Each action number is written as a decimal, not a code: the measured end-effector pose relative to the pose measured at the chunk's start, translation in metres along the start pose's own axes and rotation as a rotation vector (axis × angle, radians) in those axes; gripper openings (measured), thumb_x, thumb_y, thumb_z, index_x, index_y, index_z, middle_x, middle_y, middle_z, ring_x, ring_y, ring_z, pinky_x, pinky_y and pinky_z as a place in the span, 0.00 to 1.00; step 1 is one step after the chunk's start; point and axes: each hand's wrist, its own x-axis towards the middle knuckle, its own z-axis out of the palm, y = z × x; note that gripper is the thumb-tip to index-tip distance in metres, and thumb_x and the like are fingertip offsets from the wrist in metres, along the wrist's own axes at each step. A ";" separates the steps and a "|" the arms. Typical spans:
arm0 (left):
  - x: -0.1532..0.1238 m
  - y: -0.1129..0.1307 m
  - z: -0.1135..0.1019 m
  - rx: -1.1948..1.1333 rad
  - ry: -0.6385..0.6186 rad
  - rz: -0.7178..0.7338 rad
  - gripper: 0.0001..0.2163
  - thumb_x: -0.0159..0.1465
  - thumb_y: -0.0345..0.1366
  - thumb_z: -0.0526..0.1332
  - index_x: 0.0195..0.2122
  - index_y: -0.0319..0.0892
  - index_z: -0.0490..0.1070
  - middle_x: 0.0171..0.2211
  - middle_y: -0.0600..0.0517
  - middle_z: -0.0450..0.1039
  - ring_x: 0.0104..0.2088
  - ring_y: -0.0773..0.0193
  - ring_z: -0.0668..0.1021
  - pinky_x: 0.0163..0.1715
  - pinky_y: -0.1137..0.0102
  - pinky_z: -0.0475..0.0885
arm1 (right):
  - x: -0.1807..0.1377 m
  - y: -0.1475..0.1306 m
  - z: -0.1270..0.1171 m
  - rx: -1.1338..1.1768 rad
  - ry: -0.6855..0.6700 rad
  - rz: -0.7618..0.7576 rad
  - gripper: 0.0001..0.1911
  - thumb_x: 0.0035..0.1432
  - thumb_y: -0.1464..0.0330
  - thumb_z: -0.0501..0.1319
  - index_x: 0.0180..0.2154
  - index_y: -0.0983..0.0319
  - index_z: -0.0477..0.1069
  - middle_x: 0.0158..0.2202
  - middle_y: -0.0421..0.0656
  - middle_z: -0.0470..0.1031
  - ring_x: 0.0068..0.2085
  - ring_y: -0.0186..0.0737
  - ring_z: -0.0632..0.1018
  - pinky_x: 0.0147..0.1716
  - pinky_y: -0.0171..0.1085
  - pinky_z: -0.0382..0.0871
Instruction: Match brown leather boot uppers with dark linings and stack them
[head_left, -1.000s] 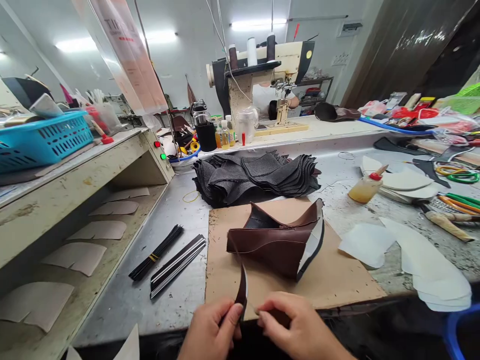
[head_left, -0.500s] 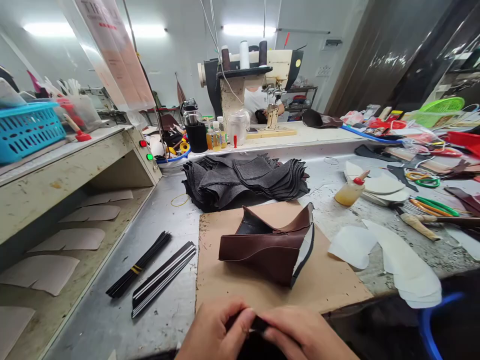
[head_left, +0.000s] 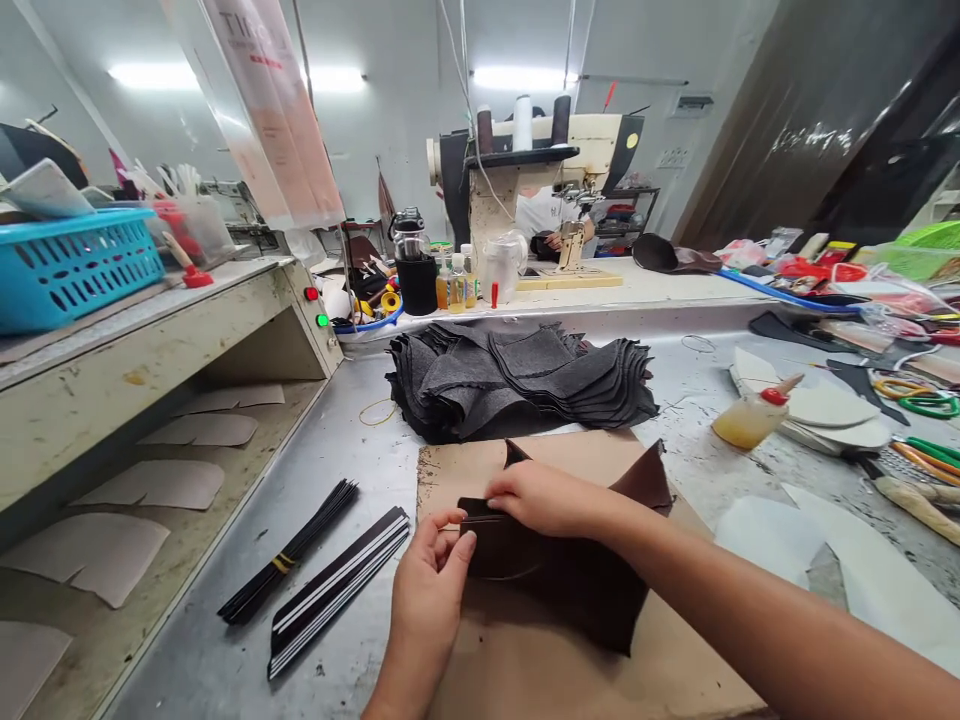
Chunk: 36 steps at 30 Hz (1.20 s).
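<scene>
A dark brown leather boot upper point(head_left: 555, 590) lies on a sheet of brown cardboard point(head_left: 442, 475). My left hand point(head_left: 435, 575) pinches the upper's left end between thumb and fingers. Reaching across from the right, my right hand point(head_left: 536, 495) has its fingers bent down on the top edge of that same end. A small dark flap point(head_left: 472, 506) shows between the two hands; whether it is a separate piece, I cannot tell. My right hand and forearm hide much of the upper's opening.
Dark grey felt-like pieces point(head_left: 517, 380) lie stacked behind the cardboard. To the left are a banded bundle of black strips point(head_left: 289, 550) and loose black-and-white strips point(head_left: 337, 590). A glue bottle point(head_left: 754, 415) and pale cut pieces point(head_left: 892, 570) lie right. Behind stands a sewing machine point(head_left: 495, 200).
Both hands have moved up from the table's front edge, where they held a small dark piece, onto the left end of the boot upper. The view has shifted slightly.
</scene>
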 end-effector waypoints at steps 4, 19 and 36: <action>-0.004 -0.011 -0.007 0.022 0.037 -0.012 0.27 0.53 0.44 0.64 0.52 0.40 0.62 0.22 0.57 0.73 0.29 0.62 0.77 0.34 0.68 0.70 | -0.023 0.003 -0.003 -0.037 -0.100 0.005 0.13 0.57 0.75 0.53 0.30 0.63 0.75 0.27 0.41 0.76 0.27 0.35 0.70 0.28 0.32 0.60; -0.004 0.003 -0.006 0.002 -0.010 -0.066 0.17 0.48 0.44 0.67 0.35 0.39 0.75 0.28 0.50 0.78 0.33 0.58 0.79 0.36 0.68 0.73 | -0.026 -0.009 -0.008 -0.152 -0.162 -0.103 0.13 0.52 0.78 0.52 0.27 0.62 0.74 0.23 0.38 0.72 0.24 0.32 0.66 0.24 0.31 0.54; -0.015 0.041 0.002 0.649 -0.270 0.114 0.10 0.56 0.41 0.58 0.25 0.43 0.75 0.25 0.52 0.76 0.29 0.58 0.75 0.30 0.69 0.66 | -0.093 0.002 -0.006 -0.132 0.304 -0.014 0.07 0.57 0.67 0.58 0.35 0.60 0.73 0.35 0.45 0.77 0.37 0.43 0.75 0.36 0.38 0.65</action>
